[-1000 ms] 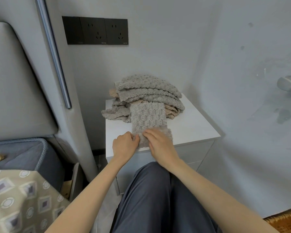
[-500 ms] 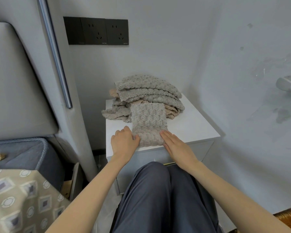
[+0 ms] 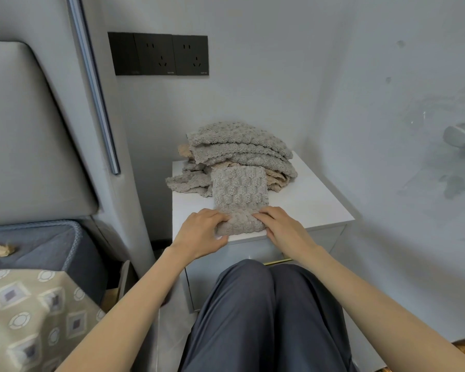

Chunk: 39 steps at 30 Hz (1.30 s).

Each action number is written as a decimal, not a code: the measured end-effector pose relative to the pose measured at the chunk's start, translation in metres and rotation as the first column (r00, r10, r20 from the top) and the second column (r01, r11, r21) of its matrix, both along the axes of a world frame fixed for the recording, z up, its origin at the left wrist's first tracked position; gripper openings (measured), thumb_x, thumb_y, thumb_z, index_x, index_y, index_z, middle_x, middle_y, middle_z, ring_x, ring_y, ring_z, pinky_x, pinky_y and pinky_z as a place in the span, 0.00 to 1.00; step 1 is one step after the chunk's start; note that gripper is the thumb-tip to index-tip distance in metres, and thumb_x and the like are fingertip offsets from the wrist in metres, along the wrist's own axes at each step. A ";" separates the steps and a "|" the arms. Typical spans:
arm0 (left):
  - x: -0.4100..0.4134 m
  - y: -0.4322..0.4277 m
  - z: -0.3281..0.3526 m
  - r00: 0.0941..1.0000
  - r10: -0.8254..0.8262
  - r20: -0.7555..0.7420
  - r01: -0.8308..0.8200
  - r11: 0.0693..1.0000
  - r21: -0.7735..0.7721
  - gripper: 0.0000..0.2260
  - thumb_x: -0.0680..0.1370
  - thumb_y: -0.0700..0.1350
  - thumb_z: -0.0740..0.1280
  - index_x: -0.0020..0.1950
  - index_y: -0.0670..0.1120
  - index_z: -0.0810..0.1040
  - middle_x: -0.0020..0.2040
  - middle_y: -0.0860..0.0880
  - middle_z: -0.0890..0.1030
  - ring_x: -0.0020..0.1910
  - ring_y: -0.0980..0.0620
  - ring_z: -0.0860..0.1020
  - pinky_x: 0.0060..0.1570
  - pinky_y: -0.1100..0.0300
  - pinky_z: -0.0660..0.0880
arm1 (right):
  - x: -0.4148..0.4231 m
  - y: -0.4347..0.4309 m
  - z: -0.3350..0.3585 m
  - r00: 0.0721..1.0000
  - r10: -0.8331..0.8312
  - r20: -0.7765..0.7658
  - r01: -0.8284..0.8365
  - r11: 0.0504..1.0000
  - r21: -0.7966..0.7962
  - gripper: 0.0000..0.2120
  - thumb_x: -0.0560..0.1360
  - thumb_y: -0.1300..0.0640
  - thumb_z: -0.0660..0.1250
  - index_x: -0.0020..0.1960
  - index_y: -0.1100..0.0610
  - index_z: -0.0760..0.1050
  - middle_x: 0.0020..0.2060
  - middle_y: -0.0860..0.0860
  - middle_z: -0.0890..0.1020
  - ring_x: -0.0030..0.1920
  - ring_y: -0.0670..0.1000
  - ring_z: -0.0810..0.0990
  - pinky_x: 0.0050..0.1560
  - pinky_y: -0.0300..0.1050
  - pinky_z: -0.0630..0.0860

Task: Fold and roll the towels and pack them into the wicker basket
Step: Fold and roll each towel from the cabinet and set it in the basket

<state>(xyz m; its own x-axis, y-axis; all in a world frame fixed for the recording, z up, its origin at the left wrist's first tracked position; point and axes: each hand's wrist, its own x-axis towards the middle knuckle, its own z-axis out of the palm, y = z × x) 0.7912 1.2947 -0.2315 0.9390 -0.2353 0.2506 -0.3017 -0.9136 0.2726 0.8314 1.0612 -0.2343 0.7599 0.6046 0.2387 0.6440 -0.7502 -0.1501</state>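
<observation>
Lying lengthwise on the white nightstand (image 3: 309, 202), the folded grey towel (image 3: 239, 193) is stretching from the front edge back toward the pile of towels (image 3: 239, 147), and its near end is sitting bunched into a low roll right at the front edge. The left hand (image 3: 200, 234) is gripping the roll's left end, fingers curled over the top and thumb tucked against the near side, the wrist lying low over the nightstand's front edge. The right hand (image 3: 283, 229) is holding the roll's right end, its fingers bending over the top and pointing inward toward the left hand, so the two hands are bracketing the roll with bare towel showing between them. Both forearms are reaching forward over the person's knees (image 3: 253, 299) in dark trousers. The loose pile is resting at the back of the nightstand against the wall, touching the far end of the folded towel. Black sockets (image 3: 159, 53) are sitting on the wall above, and a padded headboard (image 3: 24, 130) and a patterned cover (image 3: 24, 318) are showing at the left. Half a second ago the right hand was lying flat with straight fingers beside the towel's right edge; now it is resting on the roll, while a second ago both hands were pinching close together at the middle of the near end
</observation>
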 end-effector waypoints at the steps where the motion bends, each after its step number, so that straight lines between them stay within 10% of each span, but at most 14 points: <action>1: 0.000 0.000 0.000 1.000 0.007 -0.006 -0.007 1.000 -0.022 0.19 0.75 0.50 0.66 0.66 0.49 0.75 0.60 0.53 0.78 0.62 0.51 0.73 0.60 0.57 0.68 | 0.002 0.000 0.000 1.000 0.006 0.008 -0.006 1.000 -0.003 0.22 0.77 0.67 0.60 0.70 0.56 0.69 0.65 0.52 0.73 0.63 0.53 0.70 0.58 0.47 0.71; 8: -0.003 -0.001 0.003 0.990 0.065 -0.123 -0.097 0.956 -0.278 0.01 0.76 0.47 0.64 0.46 0.51 0.74 0.43 0.49 0.78 0.48 0.50 0.72 0.42 0.58 0.67 | 0.006 -0.010 0.011 0.963 -0.071 -0.261 0.123 0.975 0.186 0.11 0.79 0.58 0.60 0.59 0.53 0.76 0.38 0.50 0.76 0.48 0.51 0.70 0.45 0.47 0.68; 12: -0.003 0.001 0.004 0.972 0.104 -0.211 -0.181 0.904 -0.388 0.13 0.77 0.49 0.63 0.38 0.41 0.72 0.36 0.43 0.78 0.38 0.48 0.72 0.35 0.58 0.63 | 0.006 -0.011 0.019 0.901 -0.080 -0.425 0.216 0.935 0.282 0.13 0.80 0.55 0.60 0.37 0.51 0.66 0.29 0.51 0.70 0.34 0.50 0.67 0.34 0.44 0.59; 23: 0.004 -0.009 0.004 0.933 0.232 -0.275 -0.319 0.887 -0.335 0.20 0.81 0.54 0.58 0.33 0.45 0.63 0.30 0.50 0.69 0.31 0.50 0.67 0.30 0.56 0.60 | 0.002 0.000 0.012 0.826 -0.182 -0.533 0.414 0.838 0.355 0.07 0.80 0.49 0.59 0.52 0.53 0.67 0.28 0.48 0.74 0.28 0.47 0.69 0.33 0.44 0.63; 32: 0.012 -0.018 0.001 0.874 0.426 -0.232 -0.472 0.859 -0.199 0.20 0.78 0.56 0.59 0.30 0.45 0.66 0.30 0.49 0.73 0.34 0.46 0.73 0.36 0.57 0.65 | -0.003 0.003 0.007 0.908 -0.387 -0.159 0.418 0.830 0.369 0.08 0.76 0.51 0.66 0.50 0.54 0.70 0.37 0.48 0.77 0.42 0.50 0.74 0.39 0.45 0.68; 35: 0.015 -0.018 0.002 0.864 0.434 -0.254 -0.486 0.851 -0.198 0.19 0.77 0.54 0.60 0.30 0.46 0.66 0.29 0.50 0.72 0.34 0.46 0.73 0.36 0.57 0.64 | -0.011 0.018 0.012 0.950 -0.241 0.196 0.170 0.931 0.325 0.08 0.75 0.62 0.67 0.54 0.58 0.77 0.48 0.52 0.80 0.51 0.54 0.76 0.50 0.48 0.73; 39: 0.015 -0.017 0.001 0.854 0.439 -0.279 -0.500 0.840 -0.210 0.18 0.76 0.55 0.61 0.30 0.46 0.67 0.30 0.50 0.74 0.36 0.45 0.75 0.38 0.57 0.67 | -0.026 0.046 -0.003 0.961 0.009 0.276 -0.064 0.980 0.190 0.15 0.74 0.64 0.68 0.61 0.63 0.77 0.58 0.55 0.81 0.59 0.56 0.79 0.63 0.52 0.73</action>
